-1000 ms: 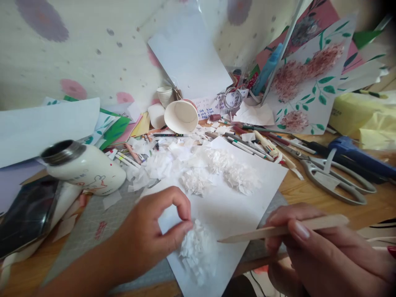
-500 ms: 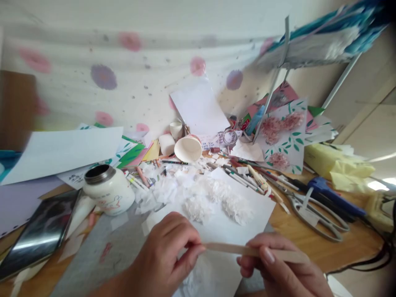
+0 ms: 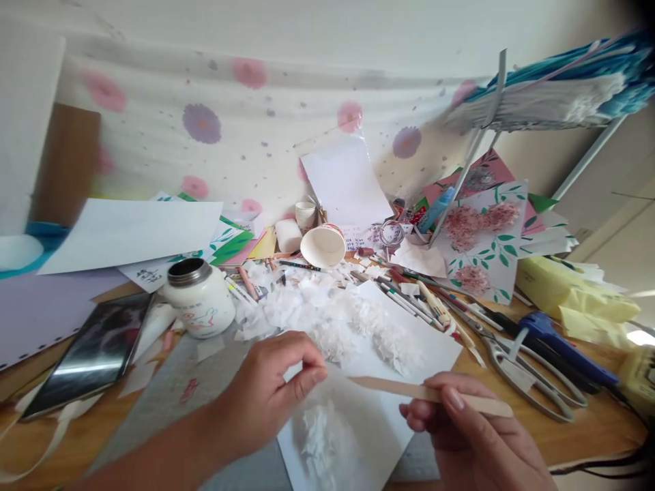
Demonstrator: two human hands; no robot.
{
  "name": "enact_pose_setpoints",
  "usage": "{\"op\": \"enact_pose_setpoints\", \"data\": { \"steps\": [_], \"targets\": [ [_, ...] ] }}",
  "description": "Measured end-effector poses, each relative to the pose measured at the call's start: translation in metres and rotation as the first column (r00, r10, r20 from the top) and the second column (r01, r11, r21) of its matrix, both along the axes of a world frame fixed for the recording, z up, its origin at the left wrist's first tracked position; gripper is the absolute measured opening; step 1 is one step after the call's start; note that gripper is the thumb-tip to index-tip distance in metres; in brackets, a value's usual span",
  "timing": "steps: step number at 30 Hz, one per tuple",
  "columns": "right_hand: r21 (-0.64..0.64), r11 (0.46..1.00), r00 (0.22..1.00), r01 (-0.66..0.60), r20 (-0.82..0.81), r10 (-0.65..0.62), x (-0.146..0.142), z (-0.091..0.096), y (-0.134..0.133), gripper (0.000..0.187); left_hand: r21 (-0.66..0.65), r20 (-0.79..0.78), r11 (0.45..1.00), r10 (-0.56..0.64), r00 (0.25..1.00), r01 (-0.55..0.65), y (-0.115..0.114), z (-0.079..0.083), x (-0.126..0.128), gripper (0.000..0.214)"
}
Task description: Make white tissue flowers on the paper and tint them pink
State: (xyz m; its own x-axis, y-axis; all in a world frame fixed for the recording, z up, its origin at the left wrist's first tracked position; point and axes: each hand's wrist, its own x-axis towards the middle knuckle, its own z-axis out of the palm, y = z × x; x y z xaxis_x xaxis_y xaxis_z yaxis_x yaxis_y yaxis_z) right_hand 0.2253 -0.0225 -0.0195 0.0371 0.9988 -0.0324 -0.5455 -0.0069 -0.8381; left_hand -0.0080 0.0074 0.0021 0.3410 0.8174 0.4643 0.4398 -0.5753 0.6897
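My right hand [image 3: 475,423] pinches a flat wooden craft stick [image 3: 389,387] between thumb and fingers, its tapered tip pointing left. Close to that tip, my left hand [image 3: 279,382] is closed, thumb against forefinger; whatever is in the pinch is too small to make out. Below both hands lies a white paper sheet [image 3: 379,423], bearing ruffled white paper clusters [image 3: 396,348]. Another crumpled white clump [image 3: 322,440] rests nearer me, partly blurred. Loose white paper scraps [image 3: 279,307] are heaped behind my left hand.
A white jar [image 3: 202,303] without a lid and a dark phone [image 3: 95,348] stand at left. A paper cup [image 3: 323,247] lies tipped at the back. Scissors [image 3: 527,375], a blue glue gun [image 3: 557,341] and several pens [image 3: 404,300] lie right. A floral picture [image 3: 481,239] leans behind.
The craft stick's tip has come away from my left fingertips, leaving a small gap. My left hand has shifted slightly up and left; the head view has also moved.
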Motion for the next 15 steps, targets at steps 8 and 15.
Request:
{"op": "enact_pose_setpoints", "data": {
  "steps": [8,15],
  "targets": [
    [0.01,0.996,0.955,-0.083,0.287,0.077,0.025,-0.003,-0.009,0.009,-0.523,-0.044,0.562,-0.769,0.638,0.641,-0.012,0.031,-0.008,0.033],
    [0.191,0.969,0.728,-0.155,0.685,-0.019,0.025,-0.014,-0.018,0.012,-0.392,-0.379,0.845,-0.508,0.773,0.363,0.002,0.021,-0.011,0.015]
  ]
}}
